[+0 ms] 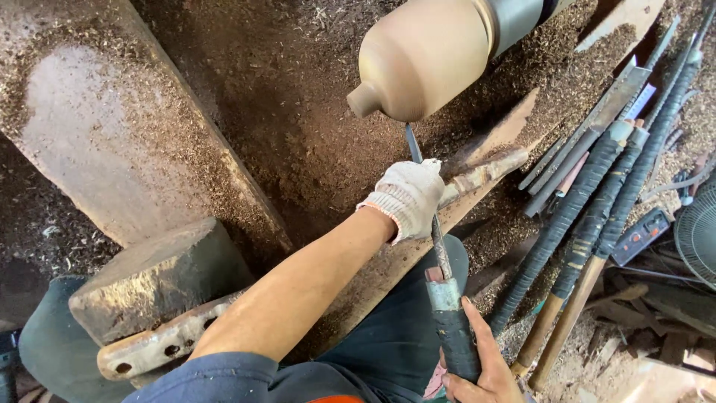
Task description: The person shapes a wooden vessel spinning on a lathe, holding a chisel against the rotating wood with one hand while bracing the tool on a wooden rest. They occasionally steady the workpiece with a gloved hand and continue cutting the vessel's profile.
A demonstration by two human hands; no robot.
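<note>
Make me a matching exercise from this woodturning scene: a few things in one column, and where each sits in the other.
Things:
1. left hand
2. right hand
3. rounded wooden workpiece
4. spare long-handled tools

Places:
A. mounted at the top, above the chisel's tip
B. gloved, pressing the chisel blade near the wood
C. lying in the shavings at the right
D. bare, gripping the chisel's wrapped handle

Pairs: 1-B, 2-D, 3-A, 4-C

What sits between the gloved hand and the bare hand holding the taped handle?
In the head view, only the chisel's metal shaft runs between the gloved left hand and the bare right hand on the black-taped handle; dark trousers show behind.
</note>
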